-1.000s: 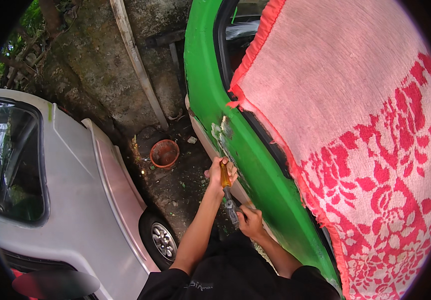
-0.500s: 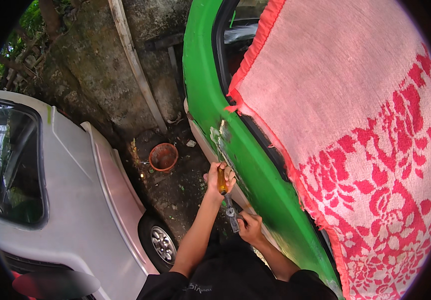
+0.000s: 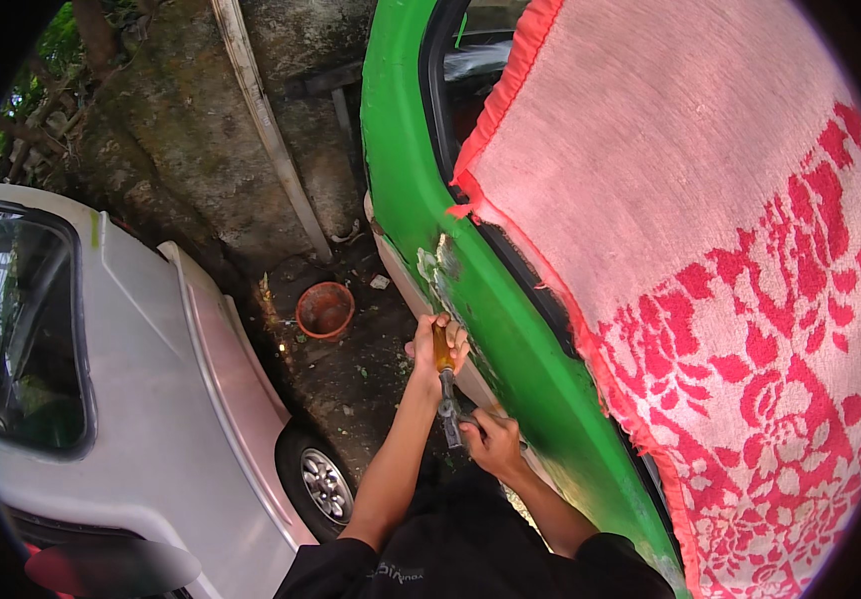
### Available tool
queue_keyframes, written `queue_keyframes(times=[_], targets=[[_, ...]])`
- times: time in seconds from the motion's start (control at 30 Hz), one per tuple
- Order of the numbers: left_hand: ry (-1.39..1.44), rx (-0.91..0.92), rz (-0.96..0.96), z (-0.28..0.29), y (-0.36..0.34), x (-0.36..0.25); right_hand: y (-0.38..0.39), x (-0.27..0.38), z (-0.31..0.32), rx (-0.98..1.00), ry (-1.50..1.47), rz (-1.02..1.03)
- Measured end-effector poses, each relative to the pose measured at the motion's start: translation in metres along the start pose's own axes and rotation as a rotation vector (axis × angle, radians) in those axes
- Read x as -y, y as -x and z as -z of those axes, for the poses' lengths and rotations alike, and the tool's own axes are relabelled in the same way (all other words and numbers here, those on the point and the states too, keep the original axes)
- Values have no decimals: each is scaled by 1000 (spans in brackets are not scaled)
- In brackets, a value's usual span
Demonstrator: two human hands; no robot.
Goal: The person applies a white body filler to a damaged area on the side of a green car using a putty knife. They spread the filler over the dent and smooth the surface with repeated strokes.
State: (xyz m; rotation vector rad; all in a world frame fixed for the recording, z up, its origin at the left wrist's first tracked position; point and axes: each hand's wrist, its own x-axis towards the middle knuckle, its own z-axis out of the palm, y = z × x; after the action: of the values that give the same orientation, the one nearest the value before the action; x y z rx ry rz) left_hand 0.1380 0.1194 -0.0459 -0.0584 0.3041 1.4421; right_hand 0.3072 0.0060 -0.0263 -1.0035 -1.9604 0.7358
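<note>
My left hand point(image 3: 433, 344) is closed round the amber handle point(image 3: 441, 345) of a hand tool, a chisel or screwdriver. Its far end is hidden by my fingers, close to the lower edge of the green car body point(image 3: 495, 344). My right hand point(image 3: 495, 442) grips a grey metal hammer point(image 3: 449, 409) near its head. The hammer's far end meets, or nearly meets, the near end of the amber handle. Just beyond my left hand, the green paint has a rough, chipped patch point(image 3: 435, 268) with pale and bare spots.
A pink and red floral towel point(image 3: 670, 200) drapes over the green car at right. A silver car point(image 3: 161, 369) stands at left. Between them, a reddish-brown pot point(image 3: 326, 310) sits on the dirt ground point(image 3: 346, 374). A wooden post point(image 3: 269, 125) leans against the stained wall point(image 3: 176, 130).
The hammer and my right hand have moved forward, slightly left, up toward the amber handle. My left hand has shifted only slightly.
</note>
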Motion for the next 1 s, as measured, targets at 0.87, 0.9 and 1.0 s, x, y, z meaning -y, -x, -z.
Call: queue_keyframes(times=[0.87, 0.9, 1.0], targets=[[30, -53, -14, -6, -5, 1, 4, -13, -1, -78, -16, 90], [41, -53, -12, -6, -5, 1, 7, -13, 1, -89, -56, 118], [42, -84, -19, -9, -4, 3, -3, -11, -5, -88, 1, 19]])
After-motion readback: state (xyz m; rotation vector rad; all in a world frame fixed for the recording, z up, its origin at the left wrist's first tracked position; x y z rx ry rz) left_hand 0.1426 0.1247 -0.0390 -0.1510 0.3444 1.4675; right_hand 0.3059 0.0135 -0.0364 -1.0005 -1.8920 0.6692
